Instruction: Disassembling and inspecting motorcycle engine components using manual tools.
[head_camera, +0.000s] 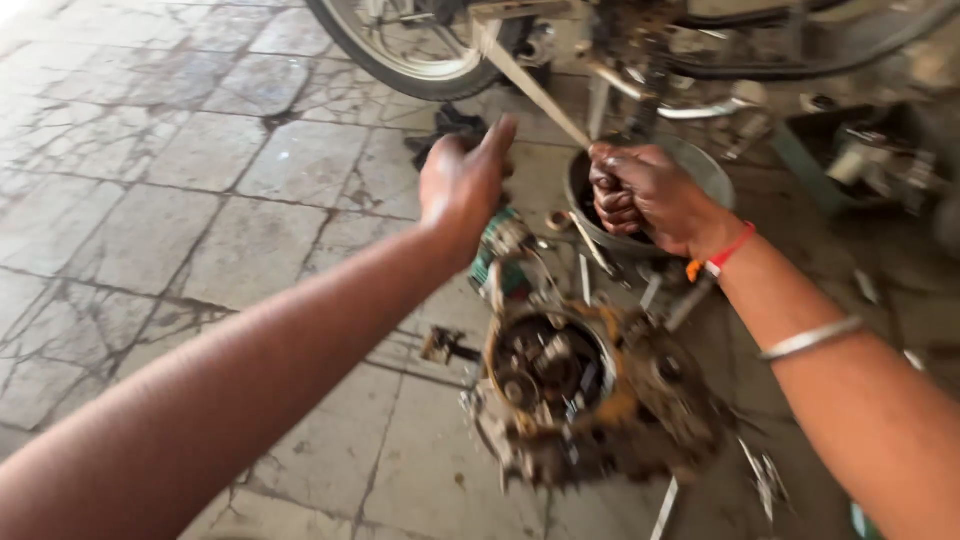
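Looking down over two bare arms at a greasy engine (590, 400) lying open-side up on a cracked tile floor (200, 200), gears exposed. Right hand (645, 195) is fisted around a thin tool (592, 245) above a metal bowl (700, 165), likely placed to catch parts. Left hand (465, 180) hovers, loosely curled, holding nothing visible. A motorcycle wheel (410, 50) stands behind.

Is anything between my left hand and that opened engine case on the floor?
Nothing visible blocks it. The left hand hovers above and behind the engine case; only small loose parts lie on the floor between. The right hand is fisted over the metal bowl.
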